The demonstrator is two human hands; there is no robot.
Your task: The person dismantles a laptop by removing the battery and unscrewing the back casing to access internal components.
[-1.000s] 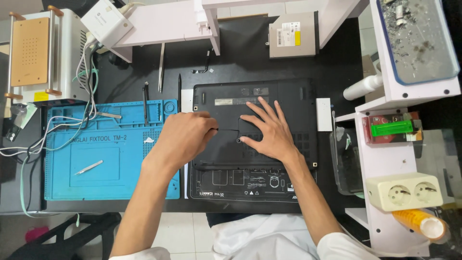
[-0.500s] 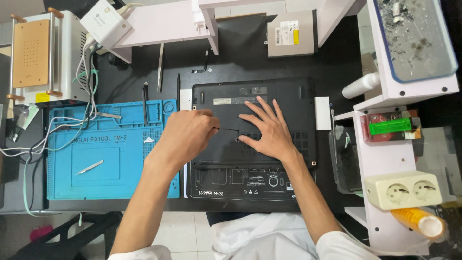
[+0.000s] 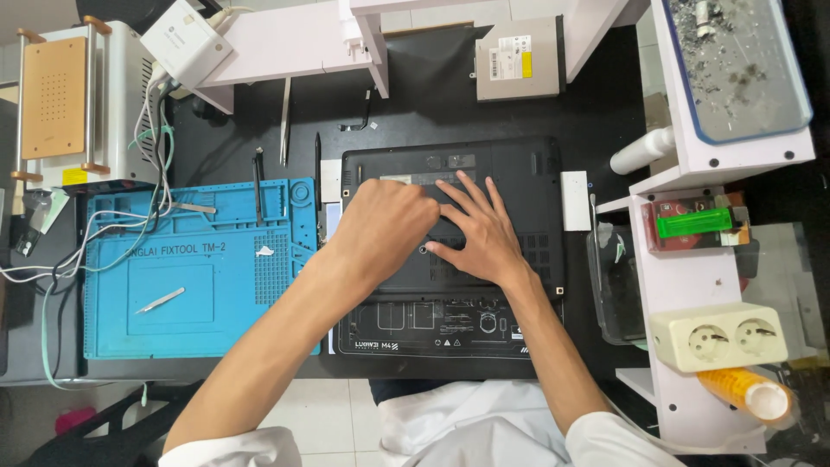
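Observation:
A black laptop [image 3: 450, 333] lies bottom-up on the dark desk in front of me. My left hand [image 3: 385, 227] rests on its base cover with the fingers curled under, and whatever is beneath them is hidden. My right hand [image 3: 480, 238] lies flat on the same cover with its fingers spread and the thumb pointing left. It touches the left hand's fingertips and holds nothing.
A blue repair mat [image 3: 190, 285] with tweezers [image 3: 160, 300] lies left of the laptop. A heating machine [image 3: 60, 104] with cables stands at far left. An optical drive [image 3: 519, 59] sits behind. A white shelf on the right holds a debris tray [image 3: 735, 60], a power socket [image 3: 718, 337] and an orange bottle [image 3: 748, 393].
My left hand has slid right and a little away from me across the cover until it meets the right hand. The right hand has barely shifted.

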